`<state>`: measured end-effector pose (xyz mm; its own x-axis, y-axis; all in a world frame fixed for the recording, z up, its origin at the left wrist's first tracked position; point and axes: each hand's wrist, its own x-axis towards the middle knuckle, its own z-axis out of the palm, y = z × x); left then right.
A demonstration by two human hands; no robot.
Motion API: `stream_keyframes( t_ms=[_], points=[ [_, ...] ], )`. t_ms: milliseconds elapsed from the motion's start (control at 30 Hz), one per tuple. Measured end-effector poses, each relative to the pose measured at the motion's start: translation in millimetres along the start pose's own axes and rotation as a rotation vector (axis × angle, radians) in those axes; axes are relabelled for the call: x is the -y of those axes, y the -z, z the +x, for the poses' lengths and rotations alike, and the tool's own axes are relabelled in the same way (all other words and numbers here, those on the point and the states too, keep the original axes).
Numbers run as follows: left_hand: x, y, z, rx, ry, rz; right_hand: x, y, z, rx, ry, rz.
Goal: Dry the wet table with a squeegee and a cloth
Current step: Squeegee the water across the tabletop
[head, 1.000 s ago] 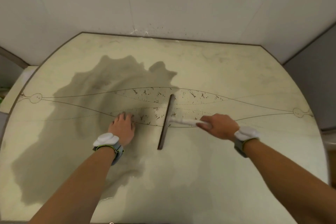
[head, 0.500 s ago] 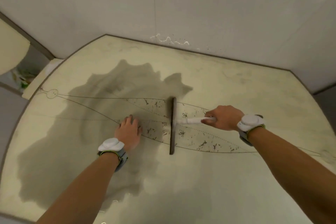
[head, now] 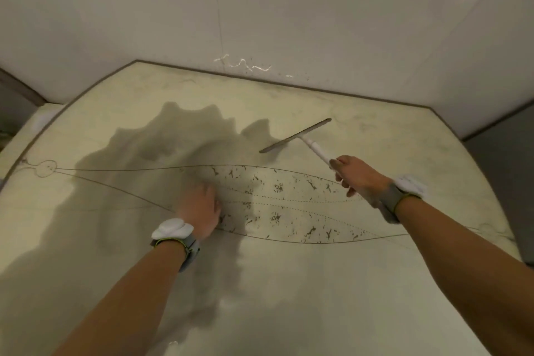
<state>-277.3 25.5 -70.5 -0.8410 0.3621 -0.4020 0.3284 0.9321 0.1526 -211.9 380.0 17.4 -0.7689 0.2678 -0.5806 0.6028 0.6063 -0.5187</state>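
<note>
Right hand (head: 358, 178): fingers are curling tightly round the end of the white handle of the squeegee (head: 303, 137), holding it out toward the far side of the desk (head: 375, 283).
Squeegee blade: dark strip is lying slantwise beside the far right lobe of the wet patch (head: 138, 170); cannot tell whether its edge is touching the desk.
Left hand (head: 199, 209): is resting palm down on the desk at the right edge of the wet patch, fingers straight and close together, gripping nothing.
Blur: motion is smearing the left fingertips, so their exact spread is hard to read.
Wet patch: is darkening the desk's left half.
Cut off: both forearms are running out at the bottom edge.
</note>
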Motion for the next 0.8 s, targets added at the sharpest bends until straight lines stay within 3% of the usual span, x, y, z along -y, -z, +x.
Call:
stream_keyframes(
  t_ms=[100,200,367,533,800],
  points=[
    [4.3,2.2,1.1,-0.002,-0.011,-0.007,33.6,-22.1,27.1,-0.048,-0.148,0.432],
    [12.5,3.1,-1.1,-0.011,-0.024,-0.003,61.2,-48.9,52.6,-0.122,-0.254,0.621],
    [26.2,-0.7,-1.7,-0.017,-0.034,0.027,64.3,-98.2,64.3,-0.193,-0.282,0.288],
    [26.0,0.9,-3.9,-0.032,-0.051,0.020,72.1,-155.5,31.9,-0.314,-0.329,0.380],
    [37.8,7.9,-22.0,-0.035,-0.078,0.009,93.0,-224.0,-6.2,-0.314,-0.334,0.407]
  ],
)
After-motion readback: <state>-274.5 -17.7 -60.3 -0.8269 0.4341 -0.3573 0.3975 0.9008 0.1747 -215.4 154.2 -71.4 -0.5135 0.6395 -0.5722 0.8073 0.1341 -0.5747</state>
